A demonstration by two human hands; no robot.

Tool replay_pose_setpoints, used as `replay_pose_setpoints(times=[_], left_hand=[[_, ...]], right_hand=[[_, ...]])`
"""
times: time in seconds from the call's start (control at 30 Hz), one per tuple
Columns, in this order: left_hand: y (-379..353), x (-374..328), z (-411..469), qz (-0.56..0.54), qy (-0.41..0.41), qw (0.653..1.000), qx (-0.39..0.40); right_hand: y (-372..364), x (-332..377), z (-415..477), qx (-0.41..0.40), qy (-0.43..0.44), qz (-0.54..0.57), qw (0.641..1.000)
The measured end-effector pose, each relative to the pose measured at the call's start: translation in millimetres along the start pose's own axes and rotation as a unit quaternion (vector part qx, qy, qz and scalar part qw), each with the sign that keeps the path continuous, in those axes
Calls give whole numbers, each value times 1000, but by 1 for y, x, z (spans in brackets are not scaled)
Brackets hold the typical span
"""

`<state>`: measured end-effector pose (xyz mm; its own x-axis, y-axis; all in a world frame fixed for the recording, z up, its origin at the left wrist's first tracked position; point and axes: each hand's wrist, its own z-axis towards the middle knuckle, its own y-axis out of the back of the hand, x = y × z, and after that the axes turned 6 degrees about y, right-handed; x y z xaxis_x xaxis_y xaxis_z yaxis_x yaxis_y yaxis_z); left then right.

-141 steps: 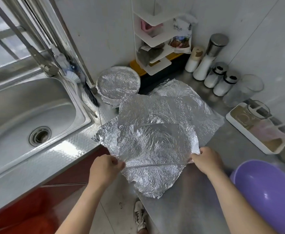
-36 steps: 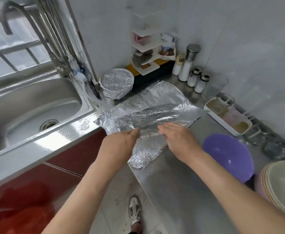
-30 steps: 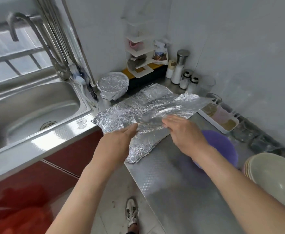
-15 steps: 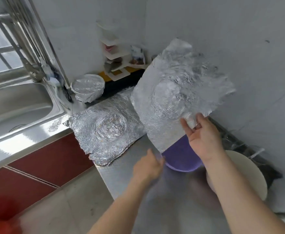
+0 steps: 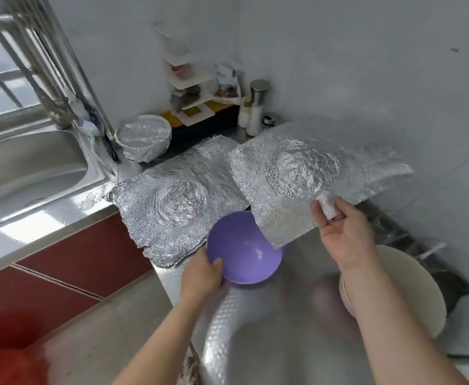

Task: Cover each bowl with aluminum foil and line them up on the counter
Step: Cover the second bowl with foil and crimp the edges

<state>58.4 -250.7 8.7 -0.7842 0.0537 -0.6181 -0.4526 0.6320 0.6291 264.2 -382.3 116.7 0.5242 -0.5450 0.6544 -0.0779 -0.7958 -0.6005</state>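
So, head view: L hand (image 5: pixel 201 276) grips the purple bowl (image 5: pixel 241 254) by its near rim, at the counter (image 5: pixel 283 315) front, just beside a flat foil sheet (image 5: pixel 172 207). R hand (image 5: pixel 341 232) pinches a lifted foil sheet (image 5: pixel 297 173) above the bowl. Step: covering bowl no. 2; a foil-covered bowl (image 5: pixel 143 137) stands by the sink (image 5: pixel 33 168). Next, prob.: centre foil over rim, crimp w/ both hands.
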Motion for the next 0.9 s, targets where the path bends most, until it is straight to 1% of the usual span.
replay_pose_setpoints(times=[0.03,0.1,0.13,0.17,0.2,0.23,0.27,0.3,0.33,0.37,0.4,0.43,0.47,0.5,0.53,0.57,0.6,0.63,0.67,0.7,0.73,0.8,0.83,0.9], left_hand=[[2,7,2,-14,8,1000,6],[2,11,-3,-51,36,998,28],[4,9,-8,-59,43,997,31],[5,9,-12,-52,37,998,28],[8,8,-14,-23,31,999,13],[12,5,-15,1,26,1000,-15],[19,-1,-22,-23,24,999,-37],[28,-10,-28,-90,20,995,-45],[40,-20,-37,-191,21,981,-37],[53,-31,-46,-311,19,950,-7],[66,-37,-54,-422,25,905,40],[79,-40,-62,-504,22,858,94],[91,-40,-65,-546,17,826,137],[101,-38,-70,-560,9,812,165],[106,-37,-75,-551,3,813,187],[106,-34,-76,-522,-5,831,192],[102,-29,-74,-480,-6,861,167],[94,-24,-71,-431,9,894,122],[85,-17,-66,-378,23,922,74],[77,-8,-61,-336,36,941,35],[70,0,-57,-311,43,949,13],[62,13,-52,-307,45,950,7],[60,17,-51,-311,44,949,8],[55,23,-50,-307,32,951,3]], right_hand=[[-2,0,-1,16,16,-26,999],[-5,0,-4,55,89,-114,988],[-8,-1,-6,77,141,-168,972],[-9,-1,-11,95,209,-251,940],[-11,-1,-15,110,291,-359,880],[-12,-1,-19,130,366,-460,798],[-12,-2,-27,155,419,-529,722],[-13,-5,-36,189,448,-563,668],[-12,-9,-49,233,465,-583,624],[-9,-17,-56,268,483,-599,580],[-5,-27,-64,295,493,-618,538],[2,-39,-68,316,496,-638,497],[8,-50,-71,330,481,-664,467],[14,-60,-75,345,442,-692,455],[19,-69,-82,353,402,-716,449],[26,-77,-85,361,367,-731,448],[33,-85,-88,374,338,-742,442],[39,-91,-89,383,317,-747,441],[43,-95,-91,391,298,-747,447],[48,-98,-91,395,286,-745,456],[53,-100,-91,395,276,-742,466],[63,-99,-87,384,267,-736,490],[68,-98,-84,377,265,-736,495],[78,-94,-78,366,269,-742,493]])
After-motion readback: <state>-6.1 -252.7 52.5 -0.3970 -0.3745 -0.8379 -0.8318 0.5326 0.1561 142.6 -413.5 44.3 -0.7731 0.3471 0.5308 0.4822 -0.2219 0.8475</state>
